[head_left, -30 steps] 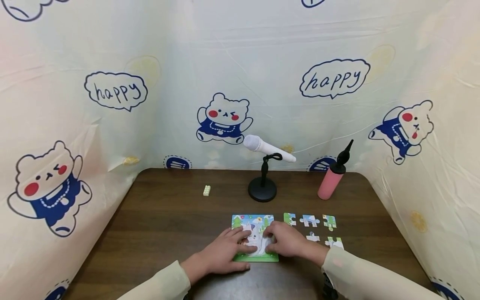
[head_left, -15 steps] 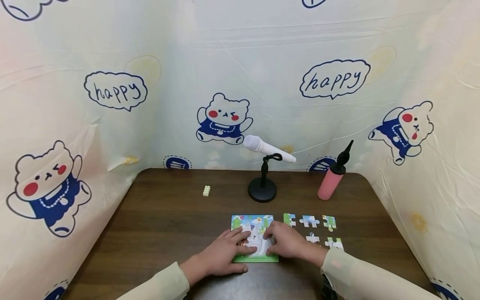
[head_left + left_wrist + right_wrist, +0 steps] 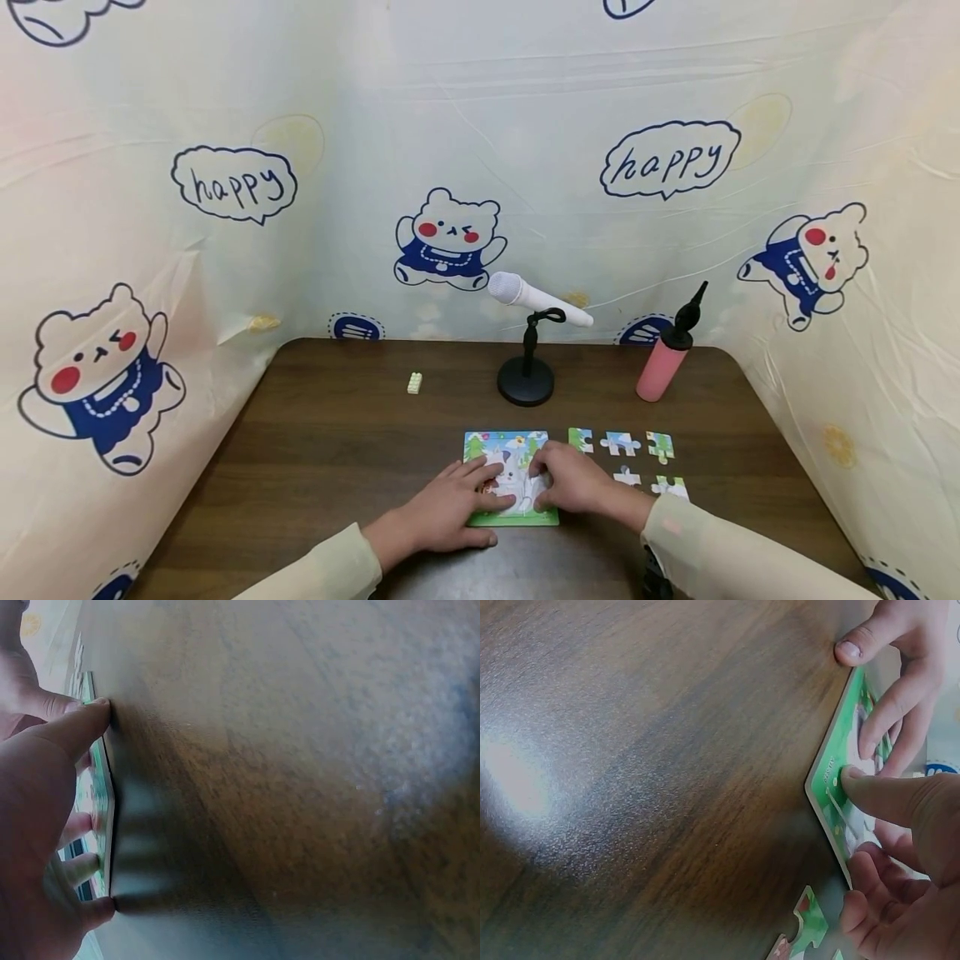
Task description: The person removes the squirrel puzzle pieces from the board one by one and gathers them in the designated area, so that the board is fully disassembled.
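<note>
A square jigsaw puzzle [image 3: 512, 518] with a green border and a white cartoon animal lies on the brown table. My left hand [image 3: 450, 508] rests over its left side with fingers spread on the picture, the thumb down near the front edge. In the left wrist view, fingertips [image 3: 87, 866] touch the puzzle board. My right hand [image 3: 573, 479] bends over the puzzle's right side, thumb and index finger pinching at a puzzle piece [image 3: 843, 814] in the board. The right thumb [image 3: 855, 780] lies on the green border; the index fingertip is hidden in the right wrist view.
Several loose puzzle pieces [image 3: 619, 442] lie right of the board, some partly behind the right forearm. Behind stand a white microphone [image 3: 540, 298] on a black stand [image 3: 525, 382] and a pink hand pump [image 3: 662, 371]. A pale toy brick [image 3: 414, 383] sits at back left.
Both hands stay at nearly the same places on the puzzle. The right fingers shift only very slightly; the loose pieces lie as before.
</note>
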